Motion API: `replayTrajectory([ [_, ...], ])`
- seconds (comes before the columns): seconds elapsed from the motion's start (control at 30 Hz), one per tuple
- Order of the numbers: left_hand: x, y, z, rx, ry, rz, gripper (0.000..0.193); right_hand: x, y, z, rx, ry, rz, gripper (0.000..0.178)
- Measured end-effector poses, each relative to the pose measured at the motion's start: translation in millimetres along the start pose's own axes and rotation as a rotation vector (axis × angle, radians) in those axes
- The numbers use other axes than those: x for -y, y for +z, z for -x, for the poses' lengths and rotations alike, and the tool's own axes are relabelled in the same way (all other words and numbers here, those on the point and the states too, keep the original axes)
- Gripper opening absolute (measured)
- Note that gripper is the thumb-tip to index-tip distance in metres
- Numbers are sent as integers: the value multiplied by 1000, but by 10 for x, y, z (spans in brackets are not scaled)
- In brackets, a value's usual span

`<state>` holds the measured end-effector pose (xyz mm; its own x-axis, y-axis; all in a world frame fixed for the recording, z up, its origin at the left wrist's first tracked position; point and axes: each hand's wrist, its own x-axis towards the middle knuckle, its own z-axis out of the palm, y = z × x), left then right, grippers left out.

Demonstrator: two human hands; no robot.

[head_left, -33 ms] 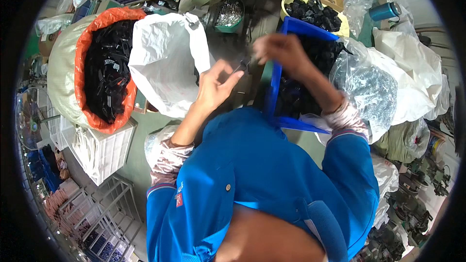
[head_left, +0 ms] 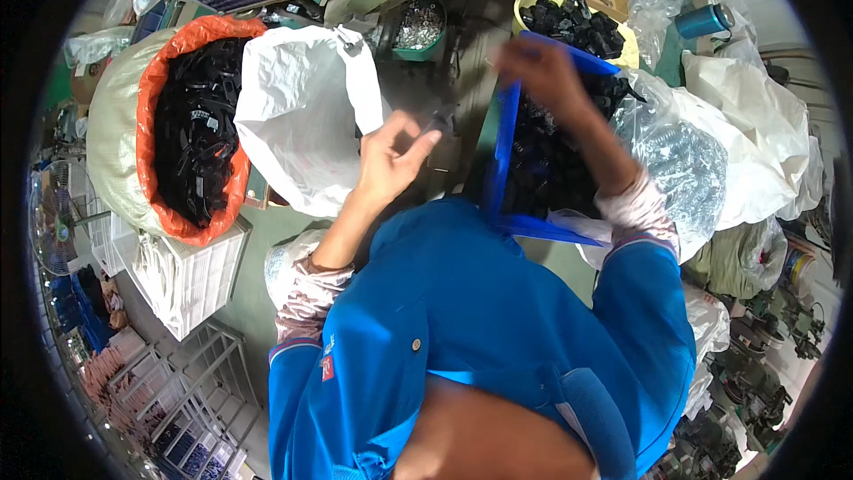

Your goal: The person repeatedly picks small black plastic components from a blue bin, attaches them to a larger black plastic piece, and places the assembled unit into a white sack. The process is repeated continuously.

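Observation:
My left hand (head_left: 391,158) is closed in a pinch beside the right rim of an open white sack (head_left: 302,116). Between its thumb and fingertips is a small dark part (head_left: 435,123), too blurred to name. My right hand (head_left: 540,80), smeared by motion, is over the far left corner of a blue plastic crate (head_left: 503,160). Whether its fingers hold anything does not show. Black plastic pieces (head_left: 546,173) fill the crate, partly hidden under my right forearm.
At the left stands a bulging sack with an orange rim (head_left: 147,138), full of black parts. A green container of small metal pieces (head_left: 418,52) sits at the back. Beyond the crate is a yellow basin (head_left: 522,2) of black parts. Clear plastic bags (head_left: 680,169) lie at the right.
My right hand has moved to the right and slightly away, from near the left hand's part to over the crate's corner. The left hand stays almost in place.

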<state>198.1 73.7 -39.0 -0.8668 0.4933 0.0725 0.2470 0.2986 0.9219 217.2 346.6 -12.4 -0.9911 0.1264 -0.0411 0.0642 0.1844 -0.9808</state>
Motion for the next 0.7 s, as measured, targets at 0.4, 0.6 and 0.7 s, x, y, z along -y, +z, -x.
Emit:
replayTrajectory([
  [0.4, -93, -134, 47, 20, -126, 433, 25, -948, -1762, -581, -378, 250, 1258, 41],
  [0.6, 11, -198, -114, -39, -23, 557, 22, -43, -1169, -347, -83, 230, -270, 23],
  [0.7, -10, -246, -213, 8, -42, 545, 23, 275, -352, -145, -1, 76, -388, 21],
])
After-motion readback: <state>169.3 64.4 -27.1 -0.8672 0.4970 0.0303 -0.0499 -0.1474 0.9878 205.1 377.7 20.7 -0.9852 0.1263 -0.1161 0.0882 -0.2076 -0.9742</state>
